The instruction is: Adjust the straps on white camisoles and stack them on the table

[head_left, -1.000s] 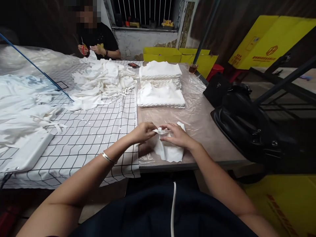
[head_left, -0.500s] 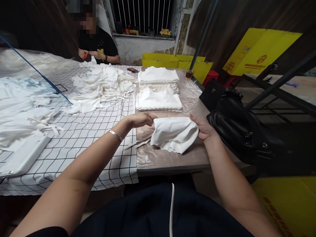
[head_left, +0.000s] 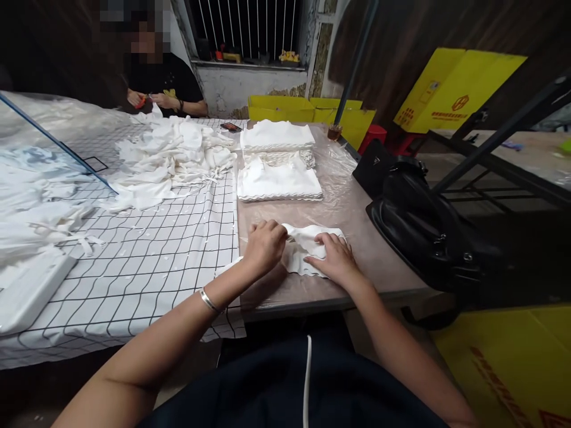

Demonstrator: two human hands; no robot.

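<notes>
A small white garment (head_left: 303, 241) with a wavy edge lies on the plastic-covered table in front of me. At its left end, my left hand (head_left: 266, 246) is closed, the fingers pinching the cloth near the upper corner. My right hand (head_left: 336, 258) rests on the right part of the garment, fingers stretched out and thumb apart, pressing it down. Part of the cloth is hidden beneath both hands. Just beyond it are stacks of folded white garments (head_left: 279, 181), their edges wavy too.
To the left, a loose heap of white garments (head_left: 178, 148) covers the checked tablecloth (head_left: 178, 238). A black bag (head_left: 414, 232) sits along the table's right edge. A glass of tea (head_left: 334, 132) stands farther back. Across the table, a person (head_left: 165, 83) holds red-handled scissors.
The garment has gone from being held stretched between both hands to lying on the table. My right hand has moved left and opened onto it; my left hand has come lower.
</notes>
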